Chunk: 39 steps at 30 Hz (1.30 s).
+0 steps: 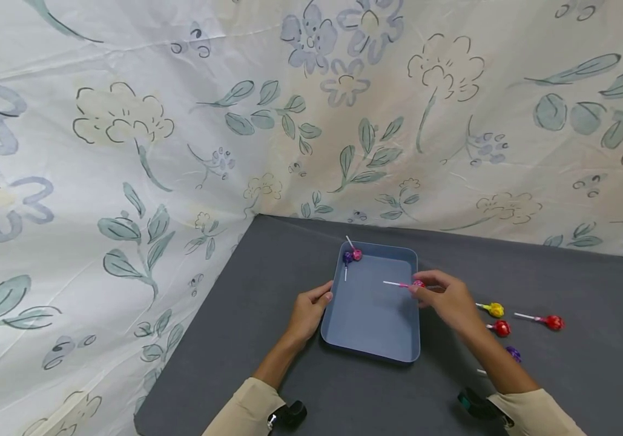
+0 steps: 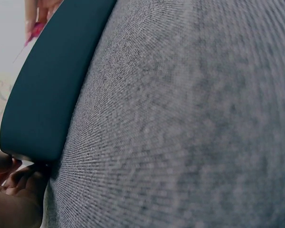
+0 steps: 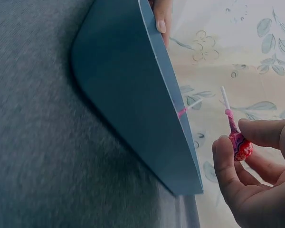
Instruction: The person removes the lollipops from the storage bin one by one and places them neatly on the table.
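A blue-grey tray (image 1: pixel 371 315) lies on the dark table, with a purple lollipop (image 1: pixel 347 257) and a pink lollipop (image 1: pixel 357 255) in its far left corner. The pink one's stick juts over the rim. At the tray's left side, my left hand (image 1: pixel 307 315) grips the edge, thumb at the rim; its lower fingers are partly hidden. My right hand (image 1: pixel 444 301) is at the right rim and pinches a pink-and-red lollipop (image 3: pixel 241 145) by its wrapped head between thumb and finger. The stick points left over the tray in the head view.
Right of the tray, partly behind the right forearm, lie a yellow lollipop (image 1: pixel 495 310), a red lollipop (image 1: pixel 502 328) and a purple lollipop (image 1: pixel 514 353). Another red lollipop (image 1: pixel 553 322) lies farther right. A floral cloth (image 1: pixel 365 151) hangs behind and left of the table.
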### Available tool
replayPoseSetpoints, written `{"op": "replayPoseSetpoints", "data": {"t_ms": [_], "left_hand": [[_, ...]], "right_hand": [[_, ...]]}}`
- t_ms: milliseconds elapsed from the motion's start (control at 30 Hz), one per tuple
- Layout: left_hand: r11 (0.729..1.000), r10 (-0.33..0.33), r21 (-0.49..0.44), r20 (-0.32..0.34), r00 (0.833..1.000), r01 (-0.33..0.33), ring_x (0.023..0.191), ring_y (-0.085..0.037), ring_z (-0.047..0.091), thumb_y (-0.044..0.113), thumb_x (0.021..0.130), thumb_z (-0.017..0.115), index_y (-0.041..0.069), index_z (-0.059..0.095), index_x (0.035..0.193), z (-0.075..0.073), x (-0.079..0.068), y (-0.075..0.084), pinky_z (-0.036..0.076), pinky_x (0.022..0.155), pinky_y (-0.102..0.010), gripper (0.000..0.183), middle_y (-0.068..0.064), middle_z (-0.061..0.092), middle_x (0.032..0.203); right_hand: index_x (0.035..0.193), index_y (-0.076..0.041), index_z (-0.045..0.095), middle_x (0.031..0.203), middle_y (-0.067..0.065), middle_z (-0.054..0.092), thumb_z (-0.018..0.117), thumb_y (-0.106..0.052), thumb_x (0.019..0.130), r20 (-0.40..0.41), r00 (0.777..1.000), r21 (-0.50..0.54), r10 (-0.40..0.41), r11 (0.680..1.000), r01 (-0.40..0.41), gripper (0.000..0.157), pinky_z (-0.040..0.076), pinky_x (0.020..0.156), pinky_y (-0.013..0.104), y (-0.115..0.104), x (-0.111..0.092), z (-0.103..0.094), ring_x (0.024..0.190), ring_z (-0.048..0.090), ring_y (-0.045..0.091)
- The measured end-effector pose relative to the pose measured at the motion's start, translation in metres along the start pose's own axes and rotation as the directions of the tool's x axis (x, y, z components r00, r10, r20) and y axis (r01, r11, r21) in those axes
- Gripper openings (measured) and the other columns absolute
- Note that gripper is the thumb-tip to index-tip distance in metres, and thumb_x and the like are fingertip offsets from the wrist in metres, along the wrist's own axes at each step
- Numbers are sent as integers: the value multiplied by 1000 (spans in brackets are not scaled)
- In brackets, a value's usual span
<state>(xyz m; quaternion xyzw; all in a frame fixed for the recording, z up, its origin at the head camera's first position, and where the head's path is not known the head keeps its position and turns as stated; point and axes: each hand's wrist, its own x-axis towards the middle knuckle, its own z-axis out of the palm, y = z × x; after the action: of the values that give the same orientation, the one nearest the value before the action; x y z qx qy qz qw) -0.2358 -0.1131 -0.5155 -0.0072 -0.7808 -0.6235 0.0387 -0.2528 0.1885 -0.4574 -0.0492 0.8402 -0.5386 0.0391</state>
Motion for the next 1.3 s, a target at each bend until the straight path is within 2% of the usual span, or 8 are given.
{"op": "replayPoseSetpoints", "data": {"t_ms": [267,500,767,967,1133,1300], "left_hand": [[1000,14,-15,0,1000,-14,139,-37,58,6,108,59,-4,64,142,0,-2,4,46,116,-52,36,-23,62,146],[1000,6,-4,1,1000,-6,140,-35,57,8,108,59,-1,65,142,0,1,0,46,117,-50,35,-20,63,146],[1000,5,-3,8,1000,-5,140,-35,57,7,109,58,-2,64,143,-1,1,0,47,116,-49,36,-21,62,147],[1000,-21,-12,7,1000,21,141,-31,57,8,109,58,0,64,144,-1,1,0,46,117,-47,36,-17,61,148],[1000,-8,-9,9,1000,8,141,-33,57,8,109,58,-1,64,143,-1,0,0,46,117,-49,36,-19,61,148],[1000,-13,-12,9,1000,13,140,-33,57,9,109,58,0,64,144,-1,-1,1,46,117,-49,36,-18,62,148]], "right_hand": [[138,0,65,128,20,70,73,-35,103,-12,999,-38,30,999,-31,50,62,88,31,6,-12,-15,96,75,26],[135,-3,67,123,17,71,75,-37,101,-50,999,-68,8,998,-11,49,55,81,18,15,-21,-26,90,76,23],[138,-6,68,124,13,73,77,-39,99,-55,997,-89,52,994,-57,52,56,80,32,24,-29,-37,90,75,25],[139,-4,67,123,11,74,78,-40,98,-65,994,-94,86,991,-92,55,56,78,32,31,-35,-48,88,76,21],[140,-2,66,116,3,75,77,-39,99,-66,993,-76,98,992,-103,57,58,77,29,37,-43,-58,88,77,18],[139,-1,67,104,-11,77,78,-40,98,-88,989,-57,120,991,-125,57,57,74,27,44,-49,-70,85,77,17]]}}
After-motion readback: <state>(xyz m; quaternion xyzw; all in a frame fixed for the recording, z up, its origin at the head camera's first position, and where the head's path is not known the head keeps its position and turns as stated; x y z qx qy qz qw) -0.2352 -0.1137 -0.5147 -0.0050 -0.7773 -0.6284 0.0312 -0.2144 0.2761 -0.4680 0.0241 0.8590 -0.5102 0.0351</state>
